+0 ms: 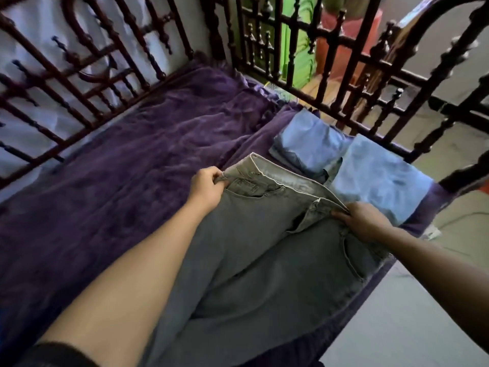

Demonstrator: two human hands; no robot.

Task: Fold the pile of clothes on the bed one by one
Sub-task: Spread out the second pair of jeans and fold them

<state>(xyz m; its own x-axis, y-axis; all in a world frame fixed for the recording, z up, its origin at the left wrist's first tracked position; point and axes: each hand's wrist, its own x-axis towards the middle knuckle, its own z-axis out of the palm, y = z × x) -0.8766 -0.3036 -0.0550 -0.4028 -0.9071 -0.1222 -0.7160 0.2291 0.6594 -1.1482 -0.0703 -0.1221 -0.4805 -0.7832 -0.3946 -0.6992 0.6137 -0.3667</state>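
A pair of grey-green jeans (pixel 264 250) lies front side up on the purple bedspread (pixel 127 186), waistband away from me and legs running toward the lower edge of the view. My left hand (pixel 207 185) pinches the waistband at its left corner. My right hand (pixel 362 221) grips the waistband at the right side, near the fly. Beyond the jeans, two folded light-blue garments rest by the bed rail, one (pixel 307 144) farther and one (pixel 381 178) nearer my right hand.
A dark carved wooden bed frame (pixel 291 64) rails the far and left sides. The bed's right edge drops to a pale floor (pixel 412 319). Green and pink items show behind the rail at the top.
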